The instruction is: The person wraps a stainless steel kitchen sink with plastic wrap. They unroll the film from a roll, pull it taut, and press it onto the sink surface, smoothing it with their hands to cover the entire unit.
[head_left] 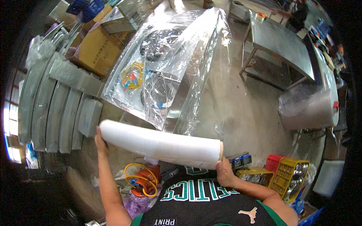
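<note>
Left hand [101,142] and right hand [226,174] grip a white roll [160,145], one at each end.
The roll is held crosswise above the floor [237,109], in front of the person's dark jersey [188,209] and near a metal unit [181,56] wrapped in clear film. A coiled yellow cable [132,71] shows through that film. A steel bench [279,43] stands well apart, to the upper right.

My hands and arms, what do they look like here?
Your left hand and right hand are bare, with no gloves or wristbands visible. Your arms have no sleeves; the black top has green edging at the shoulders.
</note>
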Action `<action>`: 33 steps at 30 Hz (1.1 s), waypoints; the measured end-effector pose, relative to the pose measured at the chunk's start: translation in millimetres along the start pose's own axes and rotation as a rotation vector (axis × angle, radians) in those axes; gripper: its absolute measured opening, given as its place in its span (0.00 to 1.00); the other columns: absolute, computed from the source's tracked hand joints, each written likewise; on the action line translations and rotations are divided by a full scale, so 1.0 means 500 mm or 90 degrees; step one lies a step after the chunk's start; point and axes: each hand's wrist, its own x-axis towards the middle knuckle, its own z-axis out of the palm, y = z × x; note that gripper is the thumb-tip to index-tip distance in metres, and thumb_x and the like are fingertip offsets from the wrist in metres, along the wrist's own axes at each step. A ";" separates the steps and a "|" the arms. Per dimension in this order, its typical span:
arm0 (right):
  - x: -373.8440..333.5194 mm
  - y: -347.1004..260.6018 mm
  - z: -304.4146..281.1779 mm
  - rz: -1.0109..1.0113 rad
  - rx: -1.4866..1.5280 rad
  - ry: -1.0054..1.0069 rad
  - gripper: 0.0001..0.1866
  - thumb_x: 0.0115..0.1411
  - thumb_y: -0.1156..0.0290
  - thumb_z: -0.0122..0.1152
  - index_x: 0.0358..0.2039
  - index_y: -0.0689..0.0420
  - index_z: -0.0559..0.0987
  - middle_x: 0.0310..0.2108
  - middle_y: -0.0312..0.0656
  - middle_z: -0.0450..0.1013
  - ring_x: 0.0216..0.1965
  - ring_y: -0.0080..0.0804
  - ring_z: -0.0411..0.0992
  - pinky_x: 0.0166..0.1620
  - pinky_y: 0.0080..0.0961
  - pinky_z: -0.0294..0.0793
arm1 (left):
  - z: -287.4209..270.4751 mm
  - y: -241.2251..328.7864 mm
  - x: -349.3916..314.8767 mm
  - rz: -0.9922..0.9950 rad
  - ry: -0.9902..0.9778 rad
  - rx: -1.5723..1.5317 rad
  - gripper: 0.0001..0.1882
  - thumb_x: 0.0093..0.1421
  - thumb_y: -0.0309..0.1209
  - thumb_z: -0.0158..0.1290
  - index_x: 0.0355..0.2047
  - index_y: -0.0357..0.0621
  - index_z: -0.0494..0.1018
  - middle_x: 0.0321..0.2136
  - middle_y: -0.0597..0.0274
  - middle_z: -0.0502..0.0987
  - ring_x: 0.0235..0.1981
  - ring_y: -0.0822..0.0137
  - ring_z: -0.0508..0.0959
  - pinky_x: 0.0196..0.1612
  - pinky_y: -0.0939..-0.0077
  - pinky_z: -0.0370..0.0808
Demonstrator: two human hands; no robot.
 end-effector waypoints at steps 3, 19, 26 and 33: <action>-0.034 0.023 0.038 0.037 0.030 0.006 0.42 0.72 0.35 0.37 0.51 0.69 0.73 0.34 0.52 0.77 0.34 0.43 0.76 0.41 0.37 0.75 | -0.033 -0.101 -0.027 -0.070 -0.034 -0.025 0.37 0.69 0.62 0.46 0.51 0.35 0.77 0.47 0.57 0.81 0.49 0.62 0.78 0.56 0.64 0.71; -0.041 0.209 0.345 0.419 0.076 0.625 0.28 0.58 0.51 0.74 0.43 0.66 0.82 0.36 0.43 0.81 0.36 0.28 0.76 0.41 0.31 0.76 | 0.011 -0.375 0.267 -0.328 -0.512 0.143 0.26 0.57 0.32 0.60 0.55 0.34 0.72 0.42 0.61 0.80 0.43 0.66 0.80 0.51 0.69 0.75; -0.006 0.370 0.360 0.355 0.033 0.687 0.25 0.59 0.53 0.74 0.38 0.67 0.84 0.32 0.42 0.82 0.33 0.29 0.76 0.40 0.32 0.75 | 0.041 -0.309 0.288 -0.176 -0.494 0.443 0.30 0.55 0.30 0.59 0.58 0.32 0.70 0.48 0.50 0.80 0.48 0.57 0.80 0.53 0.65 0.75; 0.009 0.390 0.351 0.371 0.093 0.736 0.21 0.58 0.58 0.74 0.36 0.67 0.84 0.32 0.43 0.81 0.31 0.30 0.75 0.39 0.31 0.75 | 0.464 0.142 0.372 0.607 -0.243 0.230 0.30 0.65 0.29 0.57 0.65 0.35 0.63 0.67 0.39 0.64 0.68 0.45 0.63 0.70 0.56 0.58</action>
